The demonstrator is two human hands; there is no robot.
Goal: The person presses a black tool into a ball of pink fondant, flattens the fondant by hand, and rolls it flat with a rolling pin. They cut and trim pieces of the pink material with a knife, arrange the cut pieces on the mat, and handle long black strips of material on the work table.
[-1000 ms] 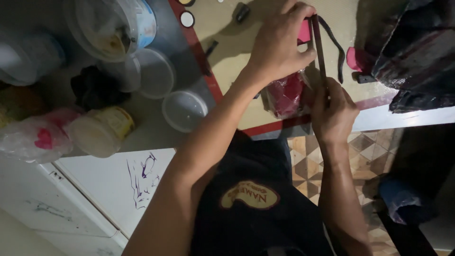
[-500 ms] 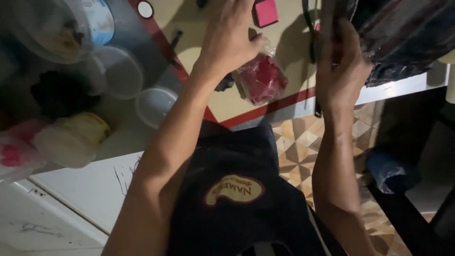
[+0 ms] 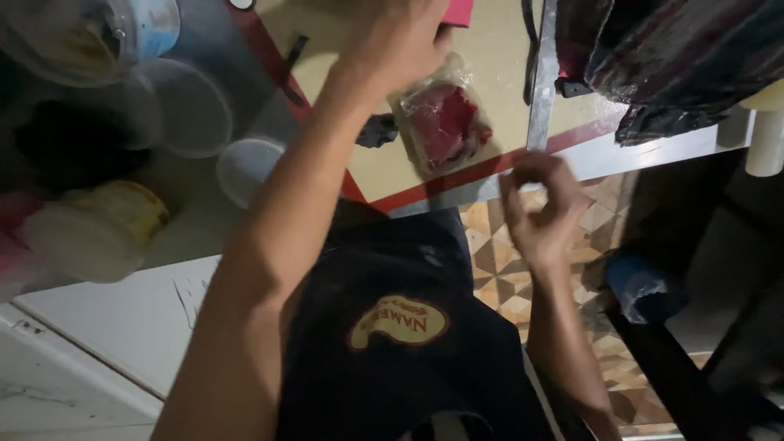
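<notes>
Clear bag of red pieces lies on the beige mat of the surface, just beside the mat's red border and just right of the left hand. At far left, clear plastic tubs and a small round cup stand on the grey part of the surface, with a pale yellow-lidded jar lying near its front edge. Left hand reaches across the mat, fingers curled downward; whether they grip anything cannot be told, and a pink block sits at its fingertips. Right hand hovers off the surface's front edge, thumb and forefinger pinched together, the rest loosely curled; just above it a flat grey strip lies on the mat. Dark crumpled fabric covers the far-right corner. Below, the floor shows patterned geometric tiles; the room is dimly lit.
</notes>
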